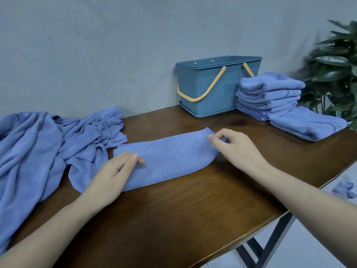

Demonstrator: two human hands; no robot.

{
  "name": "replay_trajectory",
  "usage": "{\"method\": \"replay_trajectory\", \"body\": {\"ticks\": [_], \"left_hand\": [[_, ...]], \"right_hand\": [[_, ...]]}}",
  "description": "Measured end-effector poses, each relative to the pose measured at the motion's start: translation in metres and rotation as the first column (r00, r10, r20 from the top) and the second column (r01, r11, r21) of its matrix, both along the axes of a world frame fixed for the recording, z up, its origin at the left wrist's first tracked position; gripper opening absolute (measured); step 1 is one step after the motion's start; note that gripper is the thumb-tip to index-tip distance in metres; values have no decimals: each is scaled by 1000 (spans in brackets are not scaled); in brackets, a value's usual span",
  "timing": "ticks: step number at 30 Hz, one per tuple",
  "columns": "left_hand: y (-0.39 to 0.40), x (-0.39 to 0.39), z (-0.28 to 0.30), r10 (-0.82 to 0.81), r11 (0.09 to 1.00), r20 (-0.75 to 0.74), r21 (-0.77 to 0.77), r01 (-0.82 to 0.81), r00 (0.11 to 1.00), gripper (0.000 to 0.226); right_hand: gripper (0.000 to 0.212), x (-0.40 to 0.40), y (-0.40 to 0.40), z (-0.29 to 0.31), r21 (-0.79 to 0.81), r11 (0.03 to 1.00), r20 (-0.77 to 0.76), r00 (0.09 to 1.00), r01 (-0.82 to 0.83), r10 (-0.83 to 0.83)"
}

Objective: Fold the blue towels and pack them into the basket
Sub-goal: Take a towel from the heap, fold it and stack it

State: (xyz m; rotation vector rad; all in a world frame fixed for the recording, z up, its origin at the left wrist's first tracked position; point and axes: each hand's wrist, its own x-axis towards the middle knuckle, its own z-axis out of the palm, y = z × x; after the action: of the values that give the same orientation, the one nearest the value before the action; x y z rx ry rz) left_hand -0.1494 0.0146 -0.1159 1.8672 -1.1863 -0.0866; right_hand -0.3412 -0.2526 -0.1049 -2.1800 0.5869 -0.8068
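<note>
Midway through folding. Right hand [234, 146] pinching end of half-folded towel [166, 161]; left hand [116, 171] flat on opposite end. Beyond grip: folded stack [270, 95], basket [216, 88] unpacked. Left of grip: unfolded pile [48, 144].

You are looking at a gray wall [96, 55] that fills the space behind the counter. It looks rough and has small dark spots and marks on it. The counter [183, 209] is dark brown wood with a smooth, shiny top, and its far edge sits right against the wall. Its right edge slants across your view. Under the near right corner you can see black metal legs [270, 246] that cross each other. The floor [313, 246] below is pale, with big light tiles. A green plant [336, 60] with long dark leaves stands past the far right corner. The light is soft and even, with no hard shadows.
</note>
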Motion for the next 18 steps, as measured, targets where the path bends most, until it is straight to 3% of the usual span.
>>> {"method": "replay_trajectory", "body": {"ticks": [4,9,12,15,18], "left_hand": [[-20,-17,14,13,982,-309,-177,-71,951,30],[-44,-31,41,4,987,-740,-104,-121,672,31],[-55,-28,50,-13,990,-786,-98,-104,618,41],[-63,-25,50,34,985,-766,-82,-150,642,42],[-68,-25,46,105,982,-698,-41,-186,709,44]], "right_hand": [[20,23,23,12,-82,996,116,992,-34,44],[56,42,64,24,-221,954,136,962,-205,238],[66,50,81,22,-359,892,91,941,-273,325],[67,55,86,8,-458,848,100,932,-268,349],[67,57,82,-2,-458,830,95,911,-318,401]]}}
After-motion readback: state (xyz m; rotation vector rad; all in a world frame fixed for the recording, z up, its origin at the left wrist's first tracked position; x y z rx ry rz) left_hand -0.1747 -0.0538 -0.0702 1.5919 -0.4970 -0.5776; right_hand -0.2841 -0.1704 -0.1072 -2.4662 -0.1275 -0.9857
